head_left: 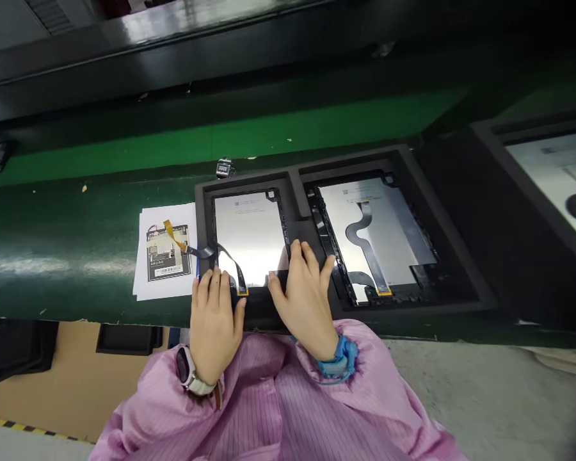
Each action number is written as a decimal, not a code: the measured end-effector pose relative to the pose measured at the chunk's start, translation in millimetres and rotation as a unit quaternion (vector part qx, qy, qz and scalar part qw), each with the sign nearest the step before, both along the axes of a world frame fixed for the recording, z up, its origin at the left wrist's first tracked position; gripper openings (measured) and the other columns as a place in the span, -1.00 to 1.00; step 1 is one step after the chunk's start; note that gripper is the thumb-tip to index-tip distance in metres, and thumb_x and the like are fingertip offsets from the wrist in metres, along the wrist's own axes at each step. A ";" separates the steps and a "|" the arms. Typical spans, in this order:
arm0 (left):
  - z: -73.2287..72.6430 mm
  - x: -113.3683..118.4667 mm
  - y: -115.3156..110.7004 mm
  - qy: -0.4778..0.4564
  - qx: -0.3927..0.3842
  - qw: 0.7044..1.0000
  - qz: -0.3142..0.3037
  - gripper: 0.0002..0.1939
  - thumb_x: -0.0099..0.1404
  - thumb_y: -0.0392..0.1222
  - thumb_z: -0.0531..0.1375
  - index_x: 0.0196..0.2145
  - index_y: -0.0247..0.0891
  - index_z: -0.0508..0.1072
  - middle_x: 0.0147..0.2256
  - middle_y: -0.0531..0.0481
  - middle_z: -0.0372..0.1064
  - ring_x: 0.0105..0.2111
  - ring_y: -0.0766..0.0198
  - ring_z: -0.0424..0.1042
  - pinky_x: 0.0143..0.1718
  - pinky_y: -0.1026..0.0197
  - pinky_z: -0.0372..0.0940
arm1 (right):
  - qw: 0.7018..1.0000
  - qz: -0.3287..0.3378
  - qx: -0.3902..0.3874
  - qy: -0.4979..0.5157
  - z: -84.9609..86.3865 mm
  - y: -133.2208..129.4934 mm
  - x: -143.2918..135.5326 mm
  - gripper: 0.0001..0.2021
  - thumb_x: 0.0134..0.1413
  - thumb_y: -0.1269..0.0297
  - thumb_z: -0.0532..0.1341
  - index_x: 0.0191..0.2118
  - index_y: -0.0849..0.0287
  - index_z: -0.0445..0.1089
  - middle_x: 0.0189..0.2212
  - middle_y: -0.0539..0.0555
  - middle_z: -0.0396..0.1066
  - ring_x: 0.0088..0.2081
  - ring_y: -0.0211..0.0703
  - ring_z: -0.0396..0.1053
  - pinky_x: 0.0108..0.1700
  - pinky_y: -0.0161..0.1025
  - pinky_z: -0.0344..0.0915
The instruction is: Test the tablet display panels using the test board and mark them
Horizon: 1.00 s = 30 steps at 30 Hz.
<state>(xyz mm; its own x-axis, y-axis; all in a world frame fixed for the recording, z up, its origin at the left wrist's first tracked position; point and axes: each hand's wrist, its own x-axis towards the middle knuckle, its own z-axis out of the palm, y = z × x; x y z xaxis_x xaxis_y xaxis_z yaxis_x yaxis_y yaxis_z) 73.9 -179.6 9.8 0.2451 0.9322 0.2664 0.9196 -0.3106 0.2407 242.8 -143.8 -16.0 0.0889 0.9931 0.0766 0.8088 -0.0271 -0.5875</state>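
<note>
In the black foam tray [297, 195] lies a flat silver-backed display panel [249, 234] with a dark frame. My left hand [216, 326] rests at its lower left corner, fingers stretched out side by side. At the lower right corner, my right hand [307, 298] lies with fingers spread, the tips on the frame edge. Neither hand grips anything. A black ribbon cable [233, 261] curves from the panel's lower edge toward a small battery with a circuit board [167, 261] and an orange flex strip, which sits on white paper [143, 289].
A second display panel [388, 234] with a wavy black cable occupies the tray's right recess. Farther right is another tray [489, 131] holding a panel. A small tally counter [223, 168] stands behind on the green bench [77, 256]. Black trays [125, 338] sit below the bench edge.
</note>
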 end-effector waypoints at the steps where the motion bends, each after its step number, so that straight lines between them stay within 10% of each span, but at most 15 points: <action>1: -3.7 6.1 -0.5 0.021 -0.002 1.000 0.001 -0.52 0.48 -0.16 0.08 0.23 -0.52 0.29 0.18 -0.48 0.35 0.25 -0.24 0.29 0.27 -0.31 0.19 | 1.000 -0.003 -0.003 0.023 0.2 -0.2 -1.3 -0.37 0.30 0.19 0.00 0.37 0.47 0.03 0.32 0.44 0.18 0.41 0.23 0.05 0.43 0.50 -0.34; 7: -5.8 4.9 6.5 -0.033 -0.064 0.997 0.017 -0.54 0.51 -0.22 -0.03 0.24 -0.54 0.30 0.19 -0.44 0.37 0.27 -0.14 0.29 0.30 -0.25 0.22 | 0.957 -0.028 -0.059 0.281 9.0 0.9 18.3 -0.36 0.21 0.08 0.15 0.34 0.20 0.09 0.31 0.29 0.23 0.43 0.12 0.06 0.48 0.41 -0.40; 11: 16.4 -18.6 13.6 -0.128 -0.173 0.976 0.012 -0.48 0.53 -0.10 -0.04 0.28 -0.48 0.31 0.24 -0.37 0.33 0.32 -0.08 0.23 0.36 -0.21 0.17 | 0.905 0.008 -0.018 0.425 34.0 -3.5 21.0 -0.36 0.21 0.24 0.20 0.36 0.04 0.03 0.35 0.21 0.19 0.41 -0.04 0.12 0.45 0.16 0.08; 15: 49.9 -51.2 30.0 -0.270 -0.294 0.917 0.011 -0.60 0.47 0.04 0.10 0.07 -0.19 0.56 0.12 -0.15 0.49 0.20 -0.01 0.42 0.34 -0.14 0.21 | 0.908 0.086 0.076 0.402 69.2 -7.9 -13.0 -0.39 0.24 0.40 0.13 0.37 0.06 0.02 0.37 0.18 0.13 0.41 -0.09 0.12 0.45 0.07 0.13; 19: 74.6 -51.3 57.7 -0.523 -0.150 0.837 0.058 -0.66 0.48 0.01 0.08 0.00 -0.11 0.58 0.07 -0.06 0.53 0.18 0.06 0.43 0.31 -0.04 0.26 | 0.907 0.183 0.146 0.351 92.2 -3.5 -54.4 -0.39 0.27 0.36 0.14 0.38 0.13 -0.02 0.37 0.21 0.13 0.44 -0.07 0.02 0.47 0.10 0.05; 23: 84.0 -28.8 80.4 -0.538 -0.132 0.828 0.092 -0.54 0.32 -0.04 0.28 0.15 -0.12 0.50 0.29 -0.01 0.32 0.39 0.01 0.14 0.41 0.04 0.08 | 0.880 0.248 0.160 0.372 84.7 -0.8 -71.6 -0.29 0.34 0.07 0.14 0.44 0.13 -0.17 0.40 0.22 0.06 0.46 -0.06 -0.04 0.48 0.10 0.03; 30: 91.6 -25.4 85.2 -0.578 -0.190 0.781 0.144 -0.48 0.23 -0.10 0.29 0.15 -0.17 0.51 0.20 -0.02 0.44 0.29 -0.09 0.30 0.33 -0.04 0.23 | 0.902 0.142 -0.014 0.407 48.0 -7.1 -75.4 -0.30 0.41 -0.13 -0.10 0.41 0.31 -0.06 0.30 0.34 0.17 0.35 0.04 0.10 0.42 0.17 0.11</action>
